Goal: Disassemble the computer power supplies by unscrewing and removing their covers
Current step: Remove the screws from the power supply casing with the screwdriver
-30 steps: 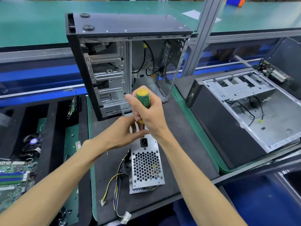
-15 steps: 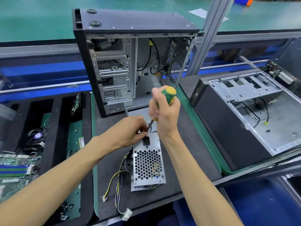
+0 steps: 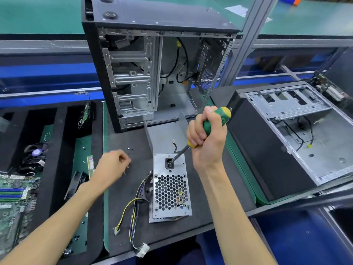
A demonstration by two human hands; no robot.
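Observation:
A silver power supply [image 3: 170, 190] with a honeycomb grille lies on the dark mat, its cable bundle [image 3: 133, 207] trailing to the left. Behind it stands a bent grey metal cover [image 3: 166, 134]. My right hand [image 3: 206, 148] grips a green-and-yellow screwdriver [image 3: 215, 119], whose tip points down at the power socket on the unit's far end. My left hand [image 3: 111, 165] hovers over the mat to the left of the unit, blurred, with its fingers curled. Tiny screws [image 3: 128, 149] lie on the mat near it. Whether it holds one I cannot tell.
An open tower case [image 3: 133, 73] stands upright just behind the mat. A second open case [image 3: 286, 131] lies on its side at the right. At the left, a black foam tray [image 3: 57, 131] holds a motherboard [image 3: 11, 190], a fan [image 3: 36, 152] and a memory stick [image 3: 90, 165].
My left hand has left the top of the power supply and swung left over the mat. My right hand has tilted the screwdriver to the right, with its tip kept at the socket end.

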